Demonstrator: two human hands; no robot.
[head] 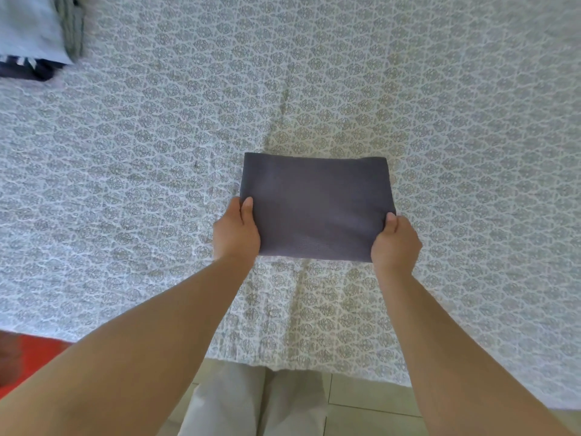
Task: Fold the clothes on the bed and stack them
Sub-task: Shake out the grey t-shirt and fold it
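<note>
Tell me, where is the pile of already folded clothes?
In the head view, the stack of folded clothes sits at the far left corner of the patterned bedspread, well away from the folded dark grey cloth.

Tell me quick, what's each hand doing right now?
Left hand: holding the near left corner of the folded cloth, thumb on top.
Right hand: holding the cloth's near right corner, thumb on top.
</note>
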